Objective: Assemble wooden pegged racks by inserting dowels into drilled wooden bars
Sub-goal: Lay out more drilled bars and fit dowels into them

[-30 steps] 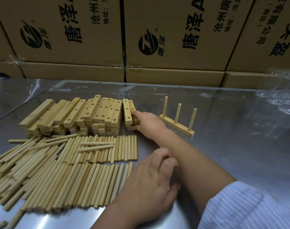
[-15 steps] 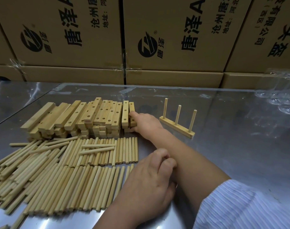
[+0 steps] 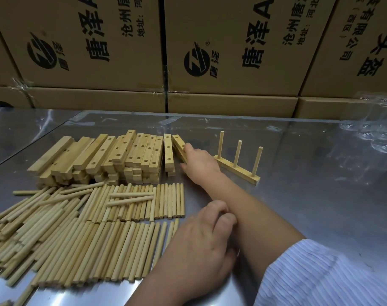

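Pale drilled wooden bars sit stacked far left on the shiny steel table. The right hand grips the tilted rightmost bar. The left hand is curled beside the round wooden dowels, contents hidden.

Left of the left hand, the dowels are bare wood, smooth and matt; the drilled bars at the right hand likewise. Under both hands the table is glossy metal. The sleeve is striped cloth; the boxes beyond are matt cardboard.
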